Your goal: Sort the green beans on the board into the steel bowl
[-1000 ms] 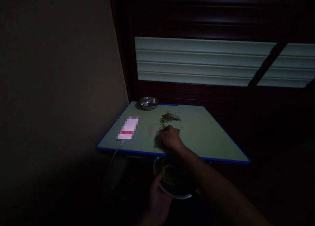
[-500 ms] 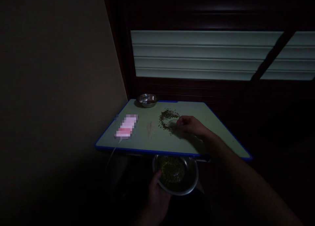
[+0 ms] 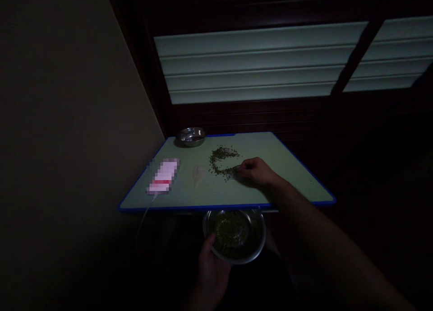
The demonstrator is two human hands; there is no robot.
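Observation:
Below the table's near edge, my left hand (image 3: 212,268) grips a metal bowl (image 3: 255,252) by its left side, the thumb over the rim. Small green beans or seeds (image 3: 232,229) cover part of its bottom. More of these seeds lie on the tabletop in a curved scatter (image 3: 221,154). My right hand (image 3: 255,170) is closed at the lower right end of this scatter, fingertips pinched low over the surface. Something thin and greyish shows at the fingertips; dim light hides what it is.
The pale green folding-type table (image 3: 294,184) has a blue rim. A smaller metal bowl (image 3: 191,137) stands at its back left corner. A lit phone (image 3: 164,176) with a white cable (image 3: 144,218) lies on the left. A wall (image 3: 67,99) borders the left side; louvred panels (image 3: 257,62) rise behind.
My right hand has turned slightly, its pinched fingers now nearer the lower seeds. The view has tilted and shifted, while my left hand keeps hold of the bowl.

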